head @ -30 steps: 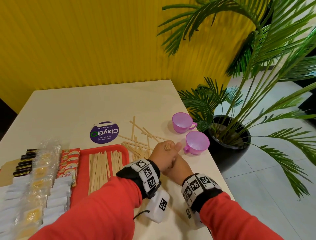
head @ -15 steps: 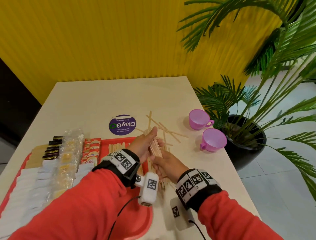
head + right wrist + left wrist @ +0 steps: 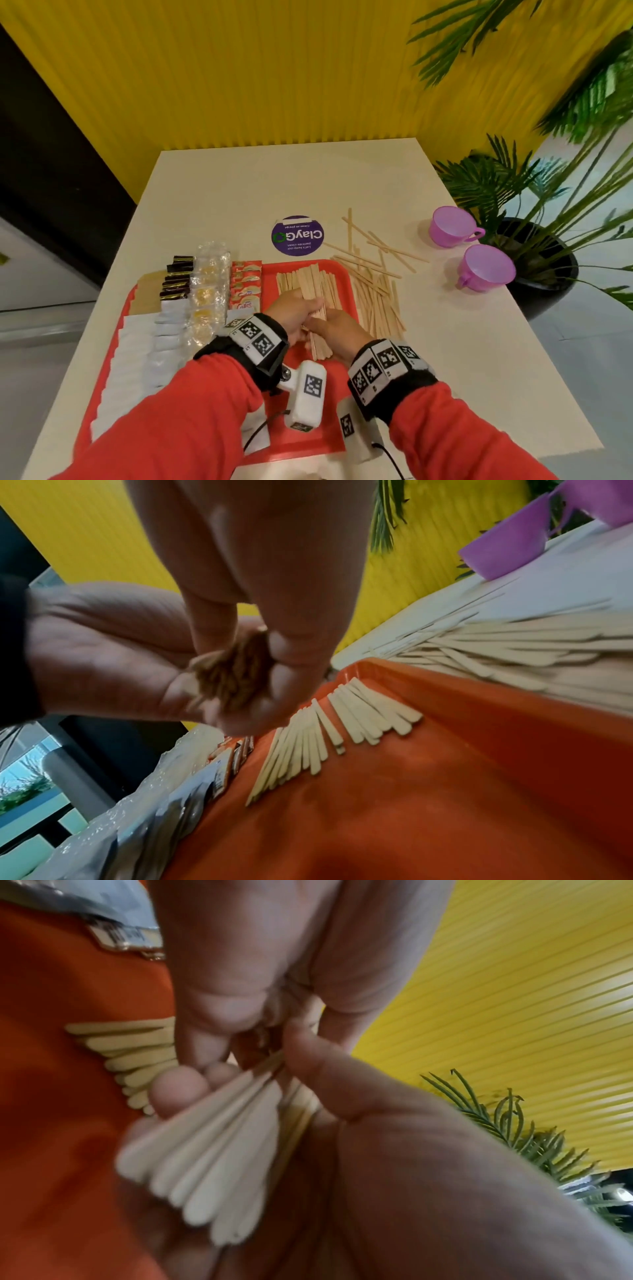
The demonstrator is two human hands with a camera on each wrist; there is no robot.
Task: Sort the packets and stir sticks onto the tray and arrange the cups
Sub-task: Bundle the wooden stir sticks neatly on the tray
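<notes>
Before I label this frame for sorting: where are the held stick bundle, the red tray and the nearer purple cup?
held stick bundle (image 3: 212,1123): left wrist view, fanned ends.
red tray (image 3: 344,274): head view, far right rim.
nearer purple cup (image 3: 488,262): head view, inner bowl.

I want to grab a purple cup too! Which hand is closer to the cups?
The right hand. It holds the stick bundle over the tray, on the side toward the purple cups; the left hand sits farther away.

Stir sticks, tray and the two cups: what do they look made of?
Stir sticks: apparently thin unfinished wood, pale tan, matte, flat with rounded ends. Tray: looks like moulded plastic, uniform red, slight sheen, raised rounded rim. Cups: probably plastic, translucent purple, thin walls.
</notes>
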